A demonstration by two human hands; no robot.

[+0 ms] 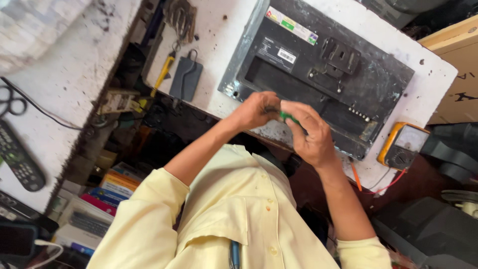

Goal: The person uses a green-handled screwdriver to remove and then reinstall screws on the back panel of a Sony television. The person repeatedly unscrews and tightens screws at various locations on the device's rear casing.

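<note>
Both hands meet on a small green tool above the back of a flat-screen set.

We see the left hand point(256, 110) and right hand point(311, 134) pinching the green tool point(286, 117) between them, its long axis running left to right, fingers closed narrowly. It sits just above the near edge of the television back panel point(318, 74); a yellow multimeter point(403, 145) lies to the right.

A small green object point(287, 117) is held between the left hand point(255, 110) and the right hand point(311, 133) at the centre of the frame. Behind them, a dark television back point(348, 74) is laid on a white table point(433, 74). An orange multimeter point(402, 146) is seen at the right.
</note>
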